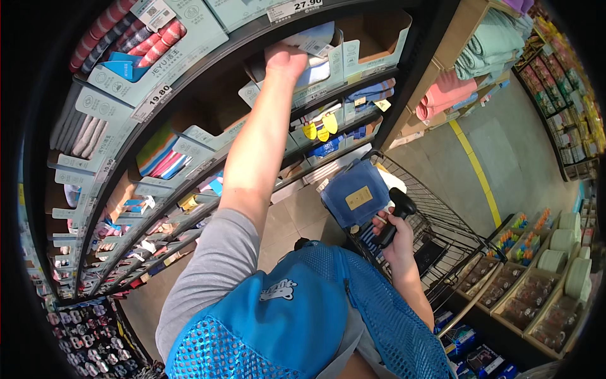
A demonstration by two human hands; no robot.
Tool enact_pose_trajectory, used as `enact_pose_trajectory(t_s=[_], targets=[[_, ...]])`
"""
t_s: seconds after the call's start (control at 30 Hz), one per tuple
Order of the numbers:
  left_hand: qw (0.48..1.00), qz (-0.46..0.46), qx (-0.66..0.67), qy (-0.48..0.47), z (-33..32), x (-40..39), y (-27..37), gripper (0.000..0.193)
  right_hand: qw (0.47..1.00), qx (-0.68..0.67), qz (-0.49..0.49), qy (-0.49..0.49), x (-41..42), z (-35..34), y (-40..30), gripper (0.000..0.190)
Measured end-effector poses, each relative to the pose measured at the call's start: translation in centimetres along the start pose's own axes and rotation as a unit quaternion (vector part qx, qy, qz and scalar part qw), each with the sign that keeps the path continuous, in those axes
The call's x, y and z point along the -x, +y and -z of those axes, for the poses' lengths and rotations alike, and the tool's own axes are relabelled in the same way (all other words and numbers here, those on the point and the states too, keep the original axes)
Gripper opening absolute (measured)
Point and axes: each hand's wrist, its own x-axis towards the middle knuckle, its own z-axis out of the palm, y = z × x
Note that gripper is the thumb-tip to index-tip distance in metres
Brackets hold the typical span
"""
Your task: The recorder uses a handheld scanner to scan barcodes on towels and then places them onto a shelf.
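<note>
My left hand [285,61] reaches into a cardboard display box on the shelf, at folded white and blue textiles [316,71] with a paper tag; its fingertips are hidden, so its grip cannot be told. My right hand [397,234] is closed around the handle of a black handheld scanner [401,211]. Just beyond it, a folded blue cloth [352,189] with a tan label lies at the near end of a black wire shopping cart [426,203], beside something white and dark striped textiles.
Shelves with price strips [151,102] and boxed towels curve along the left. Stacked green towels [492,47] and pink towels [445,94] stand at the upper right. Low display bins [521,303] border the cart's right side. A yellow floor line [476,170] crosses the aisle.
</note>
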Motion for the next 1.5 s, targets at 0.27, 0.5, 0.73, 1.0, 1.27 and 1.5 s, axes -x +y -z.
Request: enact_pose_trajectory(t_s=[0.27, 0.5, 0.73, 1.0, 1.27, 1.5], targets=[[0.986, -0.084, -0.06, 0.127, -0.5, 1.1, -2.1, 0.04, 1.0, 0.004, 0.008, 0.0, -0.1, 1.2, -0.4, 0.024], [0.945, -0.109, -0.252, 0.176, -2.6, 7.0, -1.6, 0.037, 1.0, 0.009, 0.017, 0.01, -0.4, 1.3, -0.8, 0.024], [0.371, -0.296, -0.857, -0.201, -3.4, 13.9, 0.0, 0.062, 0.998, -0.029, 0.04, 0.028, -0.7, 1.7, -2.3, 0.029], [0.138, 0.095, -0.973, -0.158, -4.1, 3.0, 3.7, 0.099, 0.999, -0.02, 0.039, 0.014, -0.2, 1.9, -1.9, 0.03], [0.072, 0.071, -0.979, -0.177, -2.3, 4.6, 1.5, 0.105, 0.999, -0.018, 0.036, 0.009, 0.2, 2.5, -1.7, 0.027], [0.183, 0.052, -0.952, -0.238, -1.4, 1.2, 4.8, 0.077, 0.999, -0.026, 0.04, 0.015, 0.4, 3.6, -2.0, 0.031]])
